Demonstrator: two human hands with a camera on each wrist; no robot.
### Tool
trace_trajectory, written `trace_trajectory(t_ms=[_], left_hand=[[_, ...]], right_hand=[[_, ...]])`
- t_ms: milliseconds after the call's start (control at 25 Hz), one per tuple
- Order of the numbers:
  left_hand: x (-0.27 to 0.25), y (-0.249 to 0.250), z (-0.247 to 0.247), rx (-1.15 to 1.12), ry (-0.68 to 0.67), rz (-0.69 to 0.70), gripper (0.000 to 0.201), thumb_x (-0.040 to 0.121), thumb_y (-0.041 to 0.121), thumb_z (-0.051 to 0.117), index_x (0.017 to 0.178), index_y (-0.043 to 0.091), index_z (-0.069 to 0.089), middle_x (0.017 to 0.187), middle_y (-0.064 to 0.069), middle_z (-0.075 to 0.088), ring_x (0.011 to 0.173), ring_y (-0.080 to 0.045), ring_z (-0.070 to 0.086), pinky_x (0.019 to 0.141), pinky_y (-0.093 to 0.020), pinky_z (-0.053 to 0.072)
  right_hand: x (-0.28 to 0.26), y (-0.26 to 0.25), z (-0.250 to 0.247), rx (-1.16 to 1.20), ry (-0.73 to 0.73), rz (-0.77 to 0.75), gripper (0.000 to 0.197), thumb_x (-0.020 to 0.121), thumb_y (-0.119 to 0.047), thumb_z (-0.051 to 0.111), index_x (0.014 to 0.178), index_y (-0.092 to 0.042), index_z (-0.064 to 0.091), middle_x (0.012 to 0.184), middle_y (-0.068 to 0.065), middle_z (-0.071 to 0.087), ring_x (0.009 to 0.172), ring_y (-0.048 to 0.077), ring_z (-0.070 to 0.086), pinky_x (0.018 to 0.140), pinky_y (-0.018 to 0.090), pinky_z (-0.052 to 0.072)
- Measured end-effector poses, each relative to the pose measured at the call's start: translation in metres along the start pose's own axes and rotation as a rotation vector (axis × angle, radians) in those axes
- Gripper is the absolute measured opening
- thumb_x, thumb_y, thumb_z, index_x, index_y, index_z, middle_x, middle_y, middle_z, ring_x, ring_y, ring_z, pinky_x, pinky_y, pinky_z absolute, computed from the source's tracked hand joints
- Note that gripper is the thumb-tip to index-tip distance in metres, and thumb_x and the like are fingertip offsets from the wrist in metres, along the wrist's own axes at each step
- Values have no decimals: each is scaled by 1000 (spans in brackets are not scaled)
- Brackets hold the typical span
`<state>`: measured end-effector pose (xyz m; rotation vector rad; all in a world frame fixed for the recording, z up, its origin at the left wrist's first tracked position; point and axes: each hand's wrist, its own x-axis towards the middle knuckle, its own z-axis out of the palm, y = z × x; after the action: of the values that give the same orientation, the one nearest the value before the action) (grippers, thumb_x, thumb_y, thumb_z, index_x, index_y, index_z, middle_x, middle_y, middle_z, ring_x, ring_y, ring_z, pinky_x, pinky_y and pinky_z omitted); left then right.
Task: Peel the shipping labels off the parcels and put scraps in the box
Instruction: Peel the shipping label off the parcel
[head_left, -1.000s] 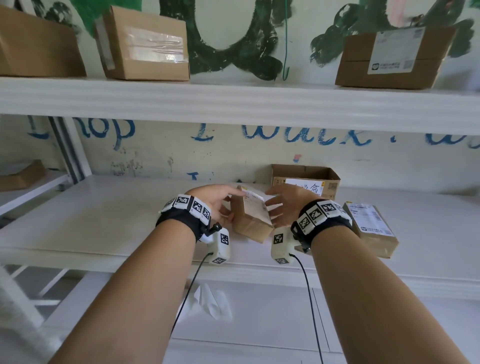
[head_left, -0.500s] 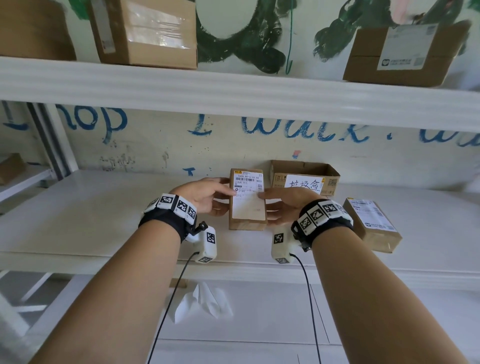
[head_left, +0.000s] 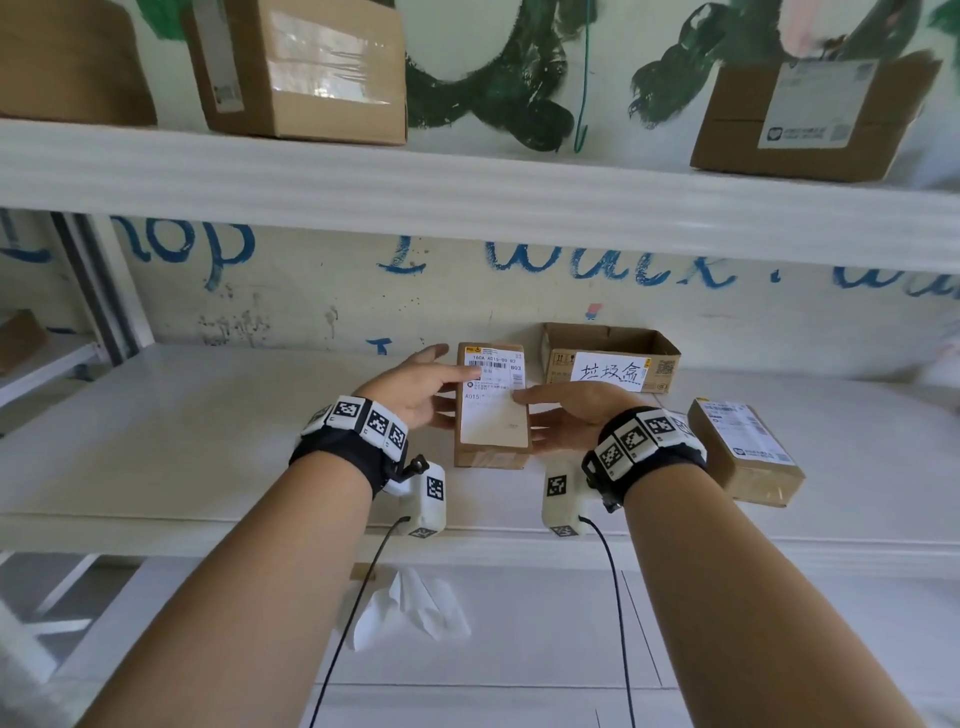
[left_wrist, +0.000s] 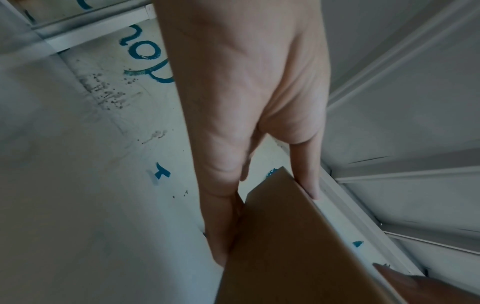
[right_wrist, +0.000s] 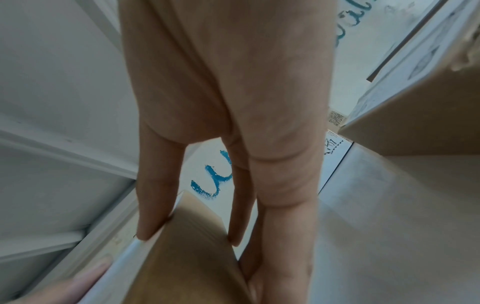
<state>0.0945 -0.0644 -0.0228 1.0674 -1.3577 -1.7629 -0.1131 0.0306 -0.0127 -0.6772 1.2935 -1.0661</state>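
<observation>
A small brown parcel (head_left: 488, 460) is held between both hands over the middle shelf, its white shipping label (head_left: 493, 421) facing me. My left hand (head_left: 421, 387) grips its left side, thumb on the label's barcode area, fingers behind. My right hand (head_left: 569, 410) grips the right side, thumb tip on the label's edge. In the left wrist view the parcel (left_wrist: 285, 246) sits between thumb and fingers. The right wrist view shows the parcel (right_wrist: 182, 257) pinched the same way. The open cardboard scrap box (head_left: 660, 348) with a handwritten sign stands just behind, to the right.
A second labelled parcel (head_left: 743, 457) lies on the shelf (head_left: 182, 441) to the right. Three more boxes sit on the upper shelf, one (head_left: 810, 114) bearing a label. A crumpled white paper (head_left: 410, 608) lies on the lower shelf.
The parcel has been turned from tilted and edge-on to upright, label face toward me. Both hands have stayed on its sides, thumbs moving onto the label.
</observation>
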Motion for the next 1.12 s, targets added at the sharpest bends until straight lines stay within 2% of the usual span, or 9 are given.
trace_trajectory(t_ms=[80, 120, 240, 320, 480, 640, 840, 1000, 1120], left_hand=[[1, 0, -1, 49, -59, 25, 60, 94, 13, 75, 148, 22, 50, 120, -14, 77, 115, -38, 71, 99, -62, 54], [1, 0, -2, 70, -87, 45, 51, 95, 17, 74, 142, 25, 56, 119, -12, 78, 117, -37, 71, 98, -60, 55], [-3, 2, -3, 112, -121, 59, 57, 92, 25, 78, 143, 36, 56, 121, -7, 78, 116, -33, 72, 94, -52, 59], [-4, 4, -2, 165, -130, 55, 57, 90, 25, 81, 140, 37, 57, 121, -7, 78, 116, -31, 72, 98, -53, 57], [-4, 10, 5, 265, -121, 62, 39, 88, 21, 82, 116, 43, 64, 119, -6, 78, 117, -29, 72, 101, -55, 56], [0, 14, 15, 290, -145, 45, 37, 90, 21, 81, 117, 40, 66, 120, -6, 78, 117, -30, 72, 100, -56, 57], [4, 14, 26, 282, -150, 33, 41, 90, 22, 81, 126, 34, 67, 120, -6, 78, 115, -29, 73, 96, -53, 59], [3, 13, 33, 263, -143, 18, 45, 90, 21, 80, 131, 30, 66, 119, -7, 78, 113, -28, 74, 91, -48, 61], [3, 15, 38, 274, -138, 31, 48, 89, 20, 81, 133, 30, 65, 121, -8, 78, 115, -28, 72, 93, -51, 60]], right_hand=[[5, -2, -2, -10, -14, -16, 33, 96, 5, 75, 127, 2, 63, 131, 30, 73, 122, 45, 72, 103, 63, 59], [8, -2, -4, -15, -25, -29, 35, 96, 4, 76, 129, 2, 64, 128, 30, 74, 121, 45, 73, 106, 62, 58], [16, -4, -6, -29, -45, -75, 44, 94, -2, 80, 135, -1, 66, 116, 24, 80, 110, 42, 77, 105, 60, 59], [20, -7, -7, -14, -46, -139, 49, 95, -7, 81, 140, -4, 63, 119, 21, 80, 112, 39, 76, 105, 58, 59], [30, -22, -12, -26, -13, -348, 51, 96, -3, 76, 139, -25, 61, 127, 14, 77, 123, 35, 71, 112, 57, 53], [32, -33, -16, -177, -39, -403, 32, 99, -3, 73, 125, -23, 74, 113, 10, 79, 107, 26, 71, 108, 51, 56], [34, -40, -19, -308, 0, -412, 16, 98, -13, 79, 110, -23, 82, 103, 3, 83, 115, 27, 71, 99, 42, 57], [35, -42, -26, -425, 41, -439, 10, 93, -27, 84, 94, -36, 88, 110, 3, 85, 125, 32, 70, 115, 53, 52], [33, -42, -26, -467, 56, -484, 10, 95, -25, 83, 96, -34, 87, 104, -1, 84, 117, 27, 73, 109, 48, 57]])
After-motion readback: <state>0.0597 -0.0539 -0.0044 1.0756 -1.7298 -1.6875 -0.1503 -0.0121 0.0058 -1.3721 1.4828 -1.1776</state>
